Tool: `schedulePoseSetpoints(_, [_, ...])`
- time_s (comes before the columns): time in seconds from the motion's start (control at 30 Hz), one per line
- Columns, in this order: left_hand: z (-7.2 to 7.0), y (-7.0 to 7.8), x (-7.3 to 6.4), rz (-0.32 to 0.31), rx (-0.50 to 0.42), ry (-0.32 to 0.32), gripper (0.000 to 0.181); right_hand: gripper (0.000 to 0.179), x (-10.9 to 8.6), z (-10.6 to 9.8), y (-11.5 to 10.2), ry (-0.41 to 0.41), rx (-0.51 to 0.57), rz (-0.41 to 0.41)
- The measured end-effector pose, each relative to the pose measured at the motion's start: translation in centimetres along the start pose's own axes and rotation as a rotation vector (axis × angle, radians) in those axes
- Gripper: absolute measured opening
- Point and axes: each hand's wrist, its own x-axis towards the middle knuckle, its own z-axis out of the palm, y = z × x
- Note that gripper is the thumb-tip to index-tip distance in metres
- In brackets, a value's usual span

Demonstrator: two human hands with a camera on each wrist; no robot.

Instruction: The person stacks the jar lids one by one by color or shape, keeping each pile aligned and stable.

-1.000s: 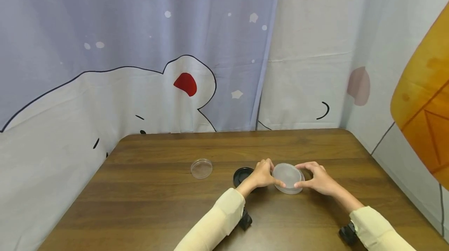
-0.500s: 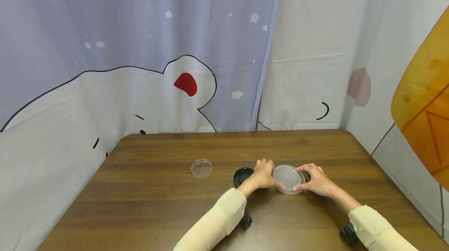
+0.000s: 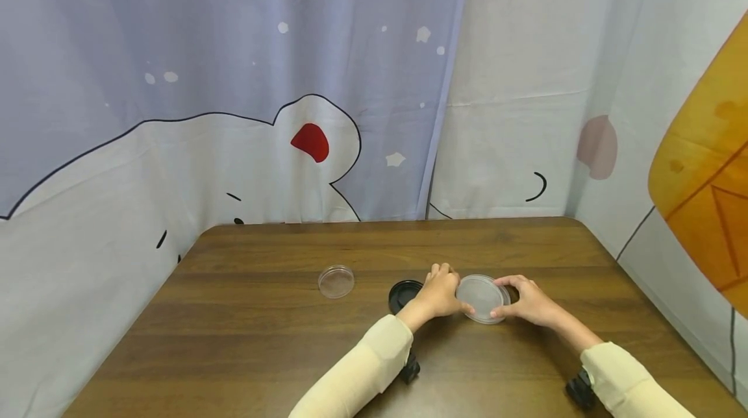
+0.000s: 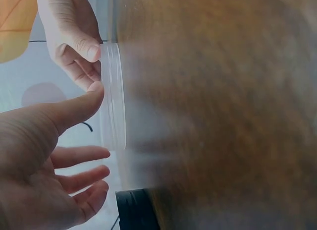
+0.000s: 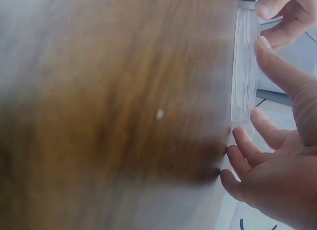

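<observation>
My left hand [image 3: 438,293] and right hand [image 3: 532,304] grip the clear dish [image 3: 478,297] between them, where uneven thumb pressure could tilt it or make it slip.

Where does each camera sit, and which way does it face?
Head: worn on the head, facing forward to the curtain and down at the wooden table and held clear dish; shows the left hand, right hand and sleeved forearms.
Left wrist: worn there, looking low along the table at the dish; left hand large, right hand beyond.
Right wrist: worn there, looking from the opposite side at the dish; right hand large, left hand beyond.
Both wrist views share the dish, seen edge-on.
</observation>
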Motion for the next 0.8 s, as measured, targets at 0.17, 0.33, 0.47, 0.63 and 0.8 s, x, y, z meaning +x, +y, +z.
schedulePoseSetpoints(0.17, [-0.1,0.2,-0.3,0.013,0.003,-0.001,0.049,0.069,0.1,0.0,0.4,-0.017,0.018,-0.015])
schedulePoseSetpoints(0.33, [-0.5,0.4,-0.6,0.031,-0.014,-0.002,0.050,0.069,0.2,-0.1,0.4,-0.021,0.016,-0.042])
schedulePoseSetpoints(0.47, [-0.5,0.3,-0.6,0.044,-0.025,-0.007,0.058,0.073,0.3,-0.1,0.2,-0.027,0.029,-0.048])
schedulePoseSetpoints(0.63, [-0.6,-0.2,-0.5,0.049,-0.013,-0.021,0.072,0.080,0.6,-0.2,-0.2,-0.031,0.043,-0.032])
schedulePoseSetpoints(0.8, [-1.5,-0.8,-0.7,0.030,-0.049,-0.027,0.087,0.090,1.0,-0.4,-0.9,0.018,-0.047,0.016])
